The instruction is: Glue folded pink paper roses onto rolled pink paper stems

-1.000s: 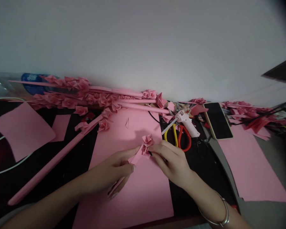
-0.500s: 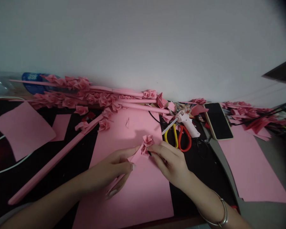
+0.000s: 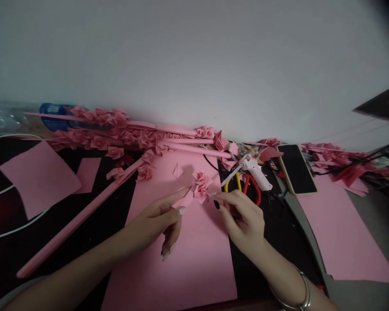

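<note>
My left hand [image 3: 162,218] pinches a pink paper tube [image 3: 184,200] between thumb and fingers. At the tube's far end sit pink folded-paper flowers [image 3: 201,186], one above the other. To their right, my right hand [image 3: 244,218] has thumb and forefinger pressed together close to a petal tip. What lies between those fingertips is too small to make out. Beneath both hands lies a large pink paper sheet [image 3: 194,263] on the dark table.
A white glue gun [image 3: 257,170] and scissors [image 3: 253,186] with yellow and red handles lie beyond my right hand. Flowered paper branches [image 3: 126,138] run along the wall. A phone [image 3: 298,168] rests near stacked pink paper [image 3: 343,233]; another pink sheet [image 3: 40,179] lies left.
My right hand has drawn back to the right, off the flowers. The flowers have turned and show more fully. The view has shifted slightly.
</note>
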Available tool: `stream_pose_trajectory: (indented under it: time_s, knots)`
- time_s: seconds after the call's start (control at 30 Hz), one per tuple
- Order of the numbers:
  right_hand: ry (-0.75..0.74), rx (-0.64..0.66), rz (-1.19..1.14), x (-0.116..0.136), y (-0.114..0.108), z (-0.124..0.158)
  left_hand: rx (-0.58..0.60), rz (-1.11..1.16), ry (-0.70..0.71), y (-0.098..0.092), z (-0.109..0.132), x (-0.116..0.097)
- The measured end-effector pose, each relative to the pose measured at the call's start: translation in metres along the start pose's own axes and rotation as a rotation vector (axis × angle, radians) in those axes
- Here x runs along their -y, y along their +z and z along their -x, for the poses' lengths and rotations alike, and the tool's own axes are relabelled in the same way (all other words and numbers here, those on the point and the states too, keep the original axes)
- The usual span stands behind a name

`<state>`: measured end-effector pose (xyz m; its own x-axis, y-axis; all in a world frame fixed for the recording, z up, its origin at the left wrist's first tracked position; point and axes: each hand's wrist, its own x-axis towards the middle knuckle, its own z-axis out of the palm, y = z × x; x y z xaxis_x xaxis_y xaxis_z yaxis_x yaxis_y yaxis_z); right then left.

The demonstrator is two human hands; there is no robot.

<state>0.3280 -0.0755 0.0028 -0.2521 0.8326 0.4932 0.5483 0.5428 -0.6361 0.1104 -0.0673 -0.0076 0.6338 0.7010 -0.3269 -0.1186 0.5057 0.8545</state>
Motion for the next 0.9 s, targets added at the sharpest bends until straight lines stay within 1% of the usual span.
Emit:
stream_pose_trajectory:
  time_s: [0.1,0.3,0.4,0.47,0.53,0.6,0.67,0.73,0.8,0.9]
  knots:
    - [0.009,-0.041,0.013,-0.003,-0.003,-0.002,-0.106,0.013,0.053,-0.003,-0.003,0.002]
    - [0.062,-0.097,0.06,-0.011,-0.007,-0.001,-0.312,-0.025,0.088,-0.007,-0.007,-0.003]
    - [0.113,-0.141,0.052,-0.017,-0.008,0.003,-0.381,-0.045,0.145,-0.009,-0.006,-0.004]
    - [0.146,-0.2,0.03,-0.022,-0.009,0.003,-0.428,-0.075,0.17,-0.01,-0.006,-0.004]
    - [0.191,-0.274,0.004,-0.027,-0.012,-0.001,-0.473,-0.103,0.177,-0.012,-0.006,-0.006]
    - [0.258,-0.316,-0.007,-0.029,-0.018,-0.009,-0.483,-0.114,0.165,-0.012,-0.006,-0.008]
    - [0.32,-0.291,0.003,-0.029,-0.025,-0.022,-0.468,-0.104,0.161,-0.012,-0.006,-0.011]
    - [0.32,-0.229,0.028,-0.023,-0.033,-0.038,-0.451,-0.083,0.159,-0.011,-0.005,-0.014]
    - [0.248,-0.158,0.083,-0.012,-0.038,-0.059,-0.455,-0.061,0.156,-0.009,-0.005,-0.015]
    - [0.104,0.065,0.198,0.011,-0.036,-0.094,-0.449,-0.06,0.154,-0.007,-0.005,-0.013]
